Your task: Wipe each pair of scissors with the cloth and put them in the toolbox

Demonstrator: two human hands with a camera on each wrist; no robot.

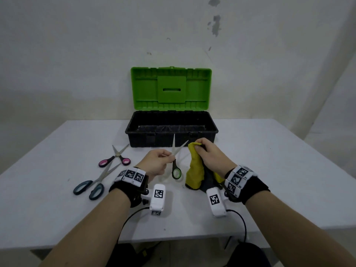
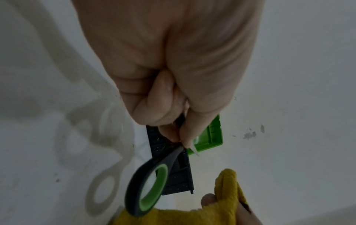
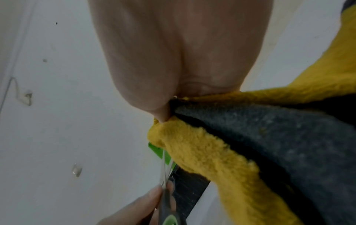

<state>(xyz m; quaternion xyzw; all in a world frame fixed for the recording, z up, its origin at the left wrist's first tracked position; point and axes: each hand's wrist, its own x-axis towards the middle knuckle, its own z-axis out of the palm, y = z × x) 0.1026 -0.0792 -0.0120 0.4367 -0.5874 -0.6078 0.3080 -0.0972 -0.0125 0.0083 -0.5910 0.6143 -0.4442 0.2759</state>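
- The teal-handled scissors (image 1: 92, 185) lie flat at the near left of the white worktop (image 1: 269, 170), handles near and left, closed blades running far and right.
- The pink-handled scissors (image 1: 116, 157) lie just beyond them, handles near, blades slightly apart and pointing far and right toward the toolbox.
- The tips of the teal pair reach up close to the pink handles; whether they touch cannot be told.
- The left hand (image 1: 156, 162) pinches the green-handled scissors (image 1: 175, 160) near the pivot, its grip clamped on them with thumb and fingertips, held above the worktop.
- That pair stands nearly upright: one green-lined handle loop hangs toward the near side, and the blades are spread in a narrow V pointing up and away toward the toolbox.
- The toolbox (image 1: 171, 130) sits at the far centre of the worktop, black tub open, green lid standing upright behind it.
- The right hand (image 1: 210, 155) has its grip closed round the top of the yellow and grey cloth (image 1: 194, 170), just right of the blades; the cloth hangs down and its lower edge reaches the worktop.
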